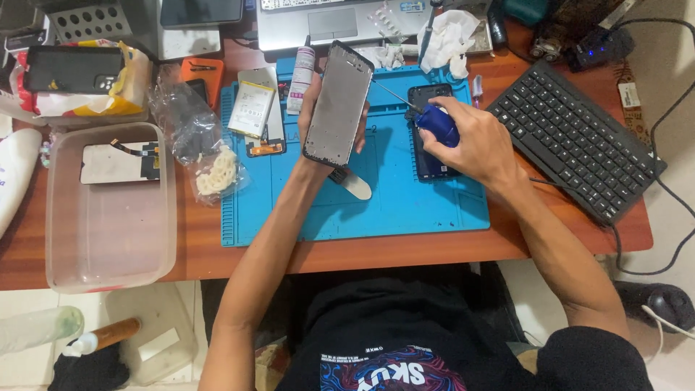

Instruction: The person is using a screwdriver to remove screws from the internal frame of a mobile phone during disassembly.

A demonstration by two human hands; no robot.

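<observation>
Over the blue mat (405,206) on the table (203,239), left hand (313,98) has its grip clamped round a phone frame (338,103), held upright. Right hand (470,148) pinches a blue screwdriver (434,122), tip at the frame's edge. I'd keep the frame steady, driver square, light pressure so it doesn't slip.

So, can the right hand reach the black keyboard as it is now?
Probably yes. The right hand is beside the black keyboard, with nothing between them. But it grips the blue-handled screwdriver, so pressing keys would be awkward until that is put down.
</observation>
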